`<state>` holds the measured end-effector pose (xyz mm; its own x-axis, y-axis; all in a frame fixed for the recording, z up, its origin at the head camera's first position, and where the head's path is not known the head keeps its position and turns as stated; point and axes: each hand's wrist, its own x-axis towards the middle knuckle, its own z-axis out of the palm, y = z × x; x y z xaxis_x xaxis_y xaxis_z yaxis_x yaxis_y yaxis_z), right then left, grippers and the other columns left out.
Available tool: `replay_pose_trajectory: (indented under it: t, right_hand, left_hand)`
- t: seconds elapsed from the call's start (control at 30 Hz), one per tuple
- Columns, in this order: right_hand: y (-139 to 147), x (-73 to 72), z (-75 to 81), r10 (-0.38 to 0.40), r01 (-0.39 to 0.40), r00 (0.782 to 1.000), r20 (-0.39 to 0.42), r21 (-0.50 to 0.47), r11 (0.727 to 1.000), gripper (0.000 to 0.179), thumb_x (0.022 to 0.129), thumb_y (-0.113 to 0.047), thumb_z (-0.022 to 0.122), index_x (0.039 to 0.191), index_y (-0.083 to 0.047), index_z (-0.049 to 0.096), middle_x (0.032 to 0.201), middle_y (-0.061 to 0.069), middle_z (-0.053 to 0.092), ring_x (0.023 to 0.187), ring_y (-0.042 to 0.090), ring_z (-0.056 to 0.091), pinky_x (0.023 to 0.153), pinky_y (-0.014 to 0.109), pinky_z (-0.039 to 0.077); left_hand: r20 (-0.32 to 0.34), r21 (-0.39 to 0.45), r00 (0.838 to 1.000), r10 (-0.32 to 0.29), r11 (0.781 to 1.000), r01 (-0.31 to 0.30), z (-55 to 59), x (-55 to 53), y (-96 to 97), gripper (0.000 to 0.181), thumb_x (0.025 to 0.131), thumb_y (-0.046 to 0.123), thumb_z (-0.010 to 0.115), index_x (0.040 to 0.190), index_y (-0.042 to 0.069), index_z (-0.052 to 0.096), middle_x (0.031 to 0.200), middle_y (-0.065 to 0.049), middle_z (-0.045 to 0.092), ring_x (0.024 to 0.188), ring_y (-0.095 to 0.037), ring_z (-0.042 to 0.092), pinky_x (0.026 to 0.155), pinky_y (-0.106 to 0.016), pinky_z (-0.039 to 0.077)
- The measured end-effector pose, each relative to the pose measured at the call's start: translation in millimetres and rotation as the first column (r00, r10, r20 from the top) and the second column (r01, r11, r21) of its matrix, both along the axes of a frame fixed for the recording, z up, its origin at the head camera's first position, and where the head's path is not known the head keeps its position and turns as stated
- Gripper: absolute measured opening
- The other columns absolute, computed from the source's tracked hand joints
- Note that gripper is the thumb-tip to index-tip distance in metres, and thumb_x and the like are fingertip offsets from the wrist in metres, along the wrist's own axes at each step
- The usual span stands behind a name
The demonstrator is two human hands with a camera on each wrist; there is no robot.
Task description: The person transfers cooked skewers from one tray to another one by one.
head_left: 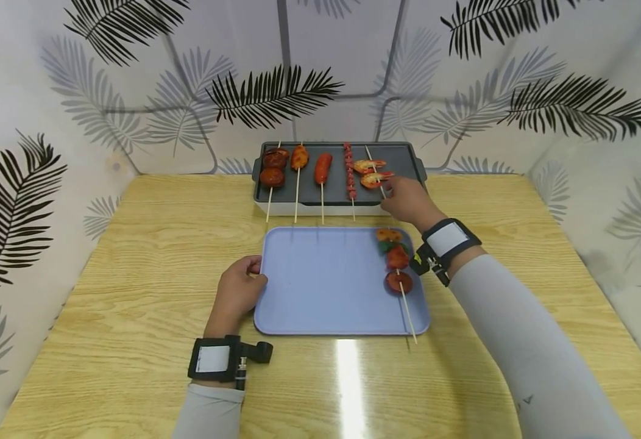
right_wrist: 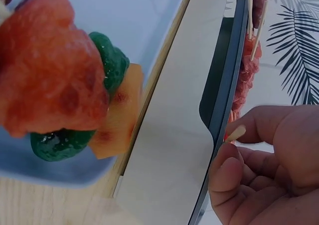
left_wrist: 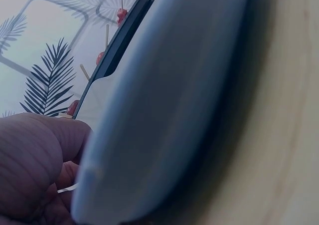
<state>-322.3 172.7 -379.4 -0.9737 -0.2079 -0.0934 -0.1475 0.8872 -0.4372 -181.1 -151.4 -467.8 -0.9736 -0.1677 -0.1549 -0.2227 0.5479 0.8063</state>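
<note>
My right hand (head_left: 406, 200) is at the front right of a dark grill pan (head_left: 400, 155), pinching the stick of a shrimp skewer (head_left: 376, 179) between thumb and fingers. The stick's end (right_wrist: 236, 133) pokes out of that pinch in the right wrist view. Two orange shrimp lie over the pan in the head view. With its thumb at the rim, my left hand (head_left: 240, 285) grips the left edge of a pale blue tray (head_left: 320, 280). Along the tray's right side lies a mixed skewer (head_left: 397, 257), its stick reaching past the front rim.
Left of the shrimp, the pan holds a meat-chunk skewer (head_left: 350, 171), a sausage skewer (head_left: 323, 169), a golden-brown skewer (head_left: 300, 157) and a dark round-piece skewer (head_left: 273, 177). Their sticks overhang the pan's front. A leaf-patterned cloth (head_left: 331, 55) hangs behind the wooden table (head_left: 178, 244).
</note>
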Motion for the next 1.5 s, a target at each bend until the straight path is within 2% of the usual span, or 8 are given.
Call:
replay_pose_trajectory:
  t: [0.1, 0.23, 0.33, 0.63, 1.17, 1.3, 1.4, 1.5]
  right_hand:
    - [0, -2.8, -0.8, 0.009, -0.009, 1.000, 0.001, 0.023, 1.000, 0.038, 0.088, -0.004, 0.058, 0.124, 0.009, 0.059, 0.077, 0.009, 0.051, 0.064, 0.021, 0.045, 0.060, 0.034, 0.037]
    - [1, -6.5, -0.7, 0.026, -0.025, 1.000, -0.012, 0.058, 0.998, 0.004, 0.084, -0.002, 0.057, 0.086, 0.002, 0.059, 0.069, 0.004, 0.041, 0.061, 0.020, 0.038, 0.057, 0.032, 0.030]
    - [0, -7.1, 1.0, 0.027, -0.026, 1.000, -0.014, 0.077, 0.997, 0.018, 0.083, -0.002, 0.058, 0.070, -0.007, 0.045, 0.066, 0.002, 0.036, 0.060, 0.019, 0.034, 0.056, 0.032, 0.027]
    - [2, -7.9, 4.9, -0.001, 0.000, 1.000, 0.021, 0.020, 1.000, 0.030, 0.081, 0.002, 0.051, 0.060, -0.012, 0.036, 0.054, -0.003, 0.025, 0.047, 0.012, 0.024, 0.049, 0.027, 0.022]
    - [3, -5.9, 12.4, -0.049, 0.058, 0.994, 0.101, -0.091, 0.994, 0.029, 0.079, 0.008, 0.042, 0.061, -0.013, 0.031, 0.056, -0.003, 0.020, 0.047, 0.011, 0.019, 0.046, 0.027, 0.023]
    - [3, -4.9, 11.0, -0.088, 0.101, 0.990, 0.114, -0.115, 0.988, 0.024, 0.080, 0.007, 0.043, 0.065, -0.009, 0.037, 0.057, -0.002, 0.025, 0.046, 0.012, 0.026, 0.047, 0.028, 0.026]
    - [1, -2.5, 9.3, -0.124, 0.143, 0.984, 0.131, -0.148, 0.978, 0.011, 0.083, 0.005, 0.044, 0.079, -0.002, 0.051, 0.069, 0.004, 0.041, 0.051, 0.014, 0.039, 0.049, 0.028, 0.034]
    - [0, 0.6, 7.1, -0.137, 0.161, 0.980, 0.142, -0.170, 0.972, 0.020, 0.086, 0.004, 0.044, 0.100, 0.004, 0.057, 0.089, 0.013, 0.050, 0.060, 0.017, 0.046, 0.052, 0.029, 0.038]
  left_hand:
    - [-0.001, 0.002, 1.000, -0.002, 1.000, 0.002, 0.1, -0.3, 0.6, 0.042, 0.089, 0.006, 0.059, 0.131, 0.001, 0.060, 0.111, -0.013, 0.062, 0.081, -0.022, 0.056, 0.067, -0.031, 0.046]
    - [0.000, -0.004, 1.000, -0.006, 1.000, 0.006, -0.4, -0.4, 1.0, 0.043, 0.089, 0.007, 0.059, 0.131, 0.001, 0.060, 0.111, -0.013, 0.062, 0.083, -0.022, 0.057, 0.068, -0.031, 0.047]
    - [0.003, -0.008, 1.000, -0.007, 1.000, 0.007, -1.2, -0.6, 1.6, 0.043, 0.089, 0.007, 0.059, 0.132, 0.002, 0.060, 0.111, -0.012, 0.062, 0.083, -0.022, 0.058, 0.069, -0.032, 0.048]
    - [-0.003, -0.013, 1.000, -0.008, 1.000, 0.008, -1.8, -2.1, 2.0, 0.042, 0.089, 0.007, 0.059, 0.131, 0.001, 0.060, 0.110, -0.013, 0.062, 0.081, -0.022, 0.057, 0.067, -0.031, 0.047]
    - [-0.005, -0.005, 1.000, -0.012, 1.000, 0.012, 1.5, -1.4, 2.7, 0.042, 0.090, 0.006, 0.057, 0.132, 0.001, 0.060, 0.111, -0.013, 0.062, 0.077, -0.021, 0.056, 0.065, -0.031, 0.047]
    - [-0.004, -0.006, 1.000, -0.013, 1.000, 0.013, 1.4, -1.3, 1.7, 0.043, 0.090, 0.006, 0.057, 0.133, 0.001, 0.059, 0.112, -0.013, 0.062, 0.078, -0.021, 0.056, 0.066, -0.031, 0.047]
    - [-0.002, -0.010, 1.000, -0.014, 1.000, 0.014, 0.3, -1.2, 0.5, 0.045, 0.090, 0.006, 0.057, 0.134, 0.001, 0.058, 0.113, -0.013, 0.062, 0.079, -0.021, 0.056, 0.066, -0.031, 0.046]
    - [0.005, -0.009, 1.000, -0.017, 1.000, 0.017, -1.0, -0.5, -0.4, 0.045, 0.090, 0.006, 0.057, 0.135, 0.001, 0.058, 0.114, -0.013, 0.062, 0.080, -0.021, 0.056, 0.067, -0.031, 0.046]
